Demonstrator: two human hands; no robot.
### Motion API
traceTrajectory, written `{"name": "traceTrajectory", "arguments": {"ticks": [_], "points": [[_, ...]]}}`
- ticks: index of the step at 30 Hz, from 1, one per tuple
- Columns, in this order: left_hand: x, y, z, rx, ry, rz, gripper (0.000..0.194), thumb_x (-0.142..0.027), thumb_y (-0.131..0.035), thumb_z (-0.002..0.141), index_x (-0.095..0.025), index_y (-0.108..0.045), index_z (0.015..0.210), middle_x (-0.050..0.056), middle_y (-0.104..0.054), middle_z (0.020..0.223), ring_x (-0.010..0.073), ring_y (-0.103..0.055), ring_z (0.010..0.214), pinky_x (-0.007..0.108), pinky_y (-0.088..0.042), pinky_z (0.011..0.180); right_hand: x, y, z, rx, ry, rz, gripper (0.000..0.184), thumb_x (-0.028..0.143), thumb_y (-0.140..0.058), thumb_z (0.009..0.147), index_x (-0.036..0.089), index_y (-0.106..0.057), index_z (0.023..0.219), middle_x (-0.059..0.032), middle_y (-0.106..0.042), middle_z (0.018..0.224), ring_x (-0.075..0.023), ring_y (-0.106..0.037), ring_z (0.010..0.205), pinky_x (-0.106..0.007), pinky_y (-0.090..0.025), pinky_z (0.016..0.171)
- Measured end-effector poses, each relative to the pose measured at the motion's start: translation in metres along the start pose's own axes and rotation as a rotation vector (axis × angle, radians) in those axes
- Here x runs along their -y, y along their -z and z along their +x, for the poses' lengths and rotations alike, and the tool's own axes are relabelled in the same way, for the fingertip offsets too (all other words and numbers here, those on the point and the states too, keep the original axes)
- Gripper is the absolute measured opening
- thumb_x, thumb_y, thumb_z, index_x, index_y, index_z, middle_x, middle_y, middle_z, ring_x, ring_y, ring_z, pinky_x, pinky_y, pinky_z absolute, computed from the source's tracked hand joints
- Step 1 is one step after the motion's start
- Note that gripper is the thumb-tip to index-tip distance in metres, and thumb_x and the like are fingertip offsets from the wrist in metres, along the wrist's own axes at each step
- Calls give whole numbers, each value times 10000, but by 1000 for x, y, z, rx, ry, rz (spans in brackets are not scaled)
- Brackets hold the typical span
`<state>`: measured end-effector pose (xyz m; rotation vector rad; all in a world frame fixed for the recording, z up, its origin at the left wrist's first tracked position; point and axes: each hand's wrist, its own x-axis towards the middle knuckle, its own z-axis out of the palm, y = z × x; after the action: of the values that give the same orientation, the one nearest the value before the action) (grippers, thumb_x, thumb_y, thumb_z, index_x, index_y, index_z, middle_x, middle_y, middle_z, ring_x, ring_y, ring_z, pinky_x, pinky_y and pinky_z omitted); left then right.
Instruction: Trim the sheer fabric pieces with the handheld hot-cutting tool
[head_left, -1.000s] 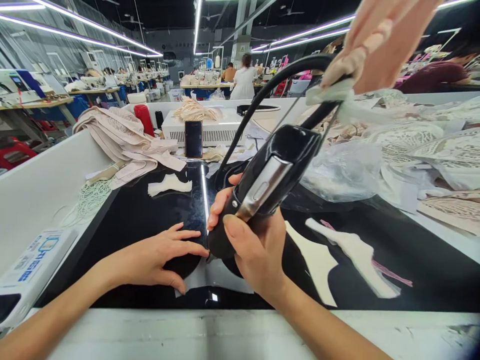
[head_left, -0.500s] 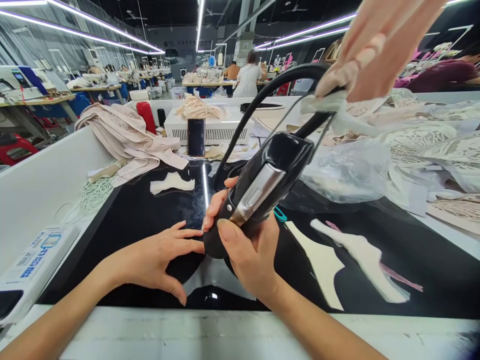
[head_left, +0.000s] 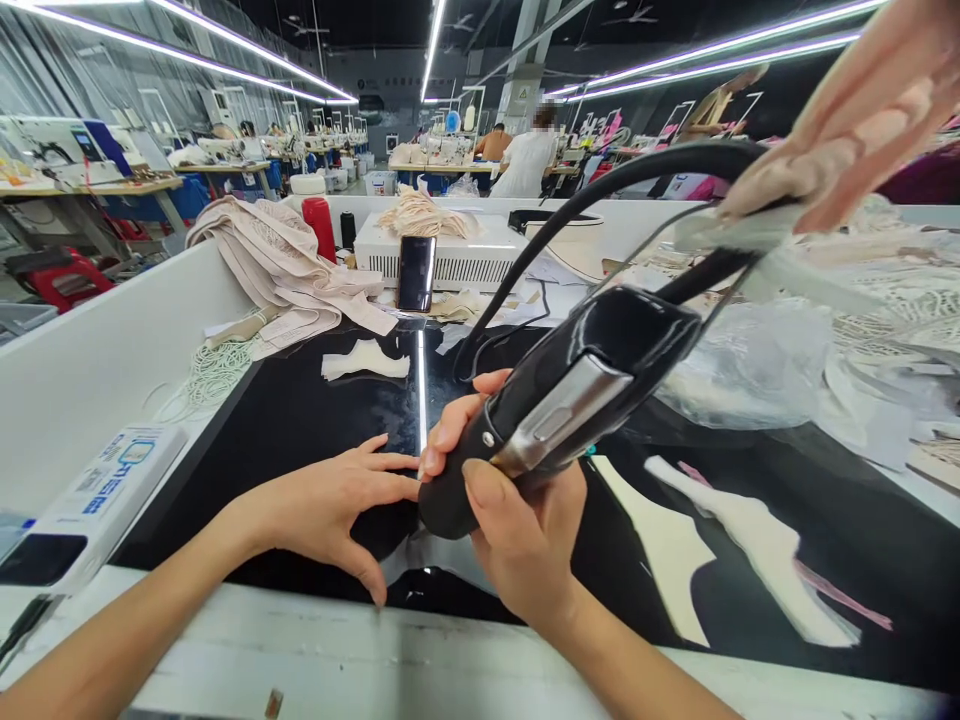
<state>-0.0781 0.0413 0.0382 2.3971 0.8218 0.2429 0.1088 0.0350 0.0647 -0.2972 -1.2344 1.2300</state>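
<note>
My right hand (head_left: 525,530) is wrapped around the rounded lower end of a black corded hand tool with a silver lever (head_left: 592,390). The tool tilts up to the right; its working end is hidden, and I cannot tell its exact kind. Under it a grey, see-through-looking patch (head_left: 450,565) shows on the black work surface (head_left: 300,420). My left hand (head_left: 322,510) lies low over that surface with fingers spread, its fingertips close to the tool's lower end. Right of the tool are a cream cut piece (head_left: 664,550) and a white cut piece (head_left: 772,555) with a pink strip.
A thick black cord (head_left: 570,210) loops up to a light cloth bundle (head_left: 862,140) hanging at upper right. Clear plastic (head_left: 750,370) and lace pieces lie on the right. A small white piece (head_left: 366,360), a phone (head_left: 416,273) and draped beige fabric (head_left: 277,260) are farther back.
The view has shifted, so the scene sits farther right and slightly lower around the tool. My right hand keeps its hold; my left hand stays spread beside it.
</note>
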Motion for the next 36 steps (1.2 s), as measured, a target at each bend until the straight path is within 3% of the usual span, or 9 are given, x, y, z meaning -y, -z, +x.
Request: {"name": "traceTrajectory", "arguments": {"ticks": [11, 16, 19, 21, 25, 29, 36], "points": [[-1, -2, 1, -34, 17, -66, 864, -481, -869, 700, -288, -494, 1453, 71, -505, 1520, 361, -354, 1461, 604, -58, 1237, 3, -11, -6, 24, -93, 40, 370, 375, -751, 838, 260, -503, 1087, -3, -629, 864, -158, -617, 669, -361, -580, 657], [0, -5, -1, -58, -7, -30, 885, -469, -860, 715, -298, -454, 1483, 69, -466, 1547, 358, -338, 1469, 580, -108, 1243, 0, -10, -8, 38, -60, -5, 318, 336, -683, 889, 265, -500, 1140, -22, -646, 912, -175, -641, 741, -404, -587, 745], [-1, -5, -2, -64, -2, -11, 877, -465, -847, 737, -301, -435, 1493, 80, -484, 1535, 352, -344, 1471, 586, -85, 1244, 1, -8, -5, 35, -69, 6, 352, 345, -712, 867, 269, -513, 1148, -12, -639, 902, -159, -619, 688, -369, -581, 682], [-2, -4, -3, -59, -10, -3, 760, -448, -821, 777, -312, -487, 1445, 74, -493, 1531, 340, -347, 1473, 598, -71, 1241, 5, -6, -1, 8, -57, 10, 378, 364, -741, 846, 275, -529, 1146, 7, -632, 874, -146, -605, 660, -346, -576, 658], [0, -2, -7, -72, 8, 45, 280, -407, -738, 877, -309, -671, 1130, 29, -491, 1540, 307, -342, 1482, 603, -109, 1236, 13, 4, 9, -64, -11, -16, 362, 353, -769, 829, 278, -557, 1113, 35, -619, 838, -129, -603, 662, -292, -549, 622], [11, 0, -14, -134, 29, 165, 79, -329, -629, 966, -294, -696, 986, -6, -486, 1546, 284, -320, 1495, 587, -114, 1236, 19, 17, 15, -112, 2, -73, 340, 332, -764, 829, 271, -566, 1098, 40, -621, 827, -125, -607, 656, -284, -537, 609], [20, -4, -15, -437, 163, 376, 350, -119, -395, 1003, -274, -658, 1174, 32, -536, 1494, 271, -385, 1454, 620, -169, 1219, 18, 22, 18, -174, 31, -127, 330, 289, -758, 799, 266, -561, 1063, 44, -636, 797, -129, -606, 617, -289, -537, 578]]}}
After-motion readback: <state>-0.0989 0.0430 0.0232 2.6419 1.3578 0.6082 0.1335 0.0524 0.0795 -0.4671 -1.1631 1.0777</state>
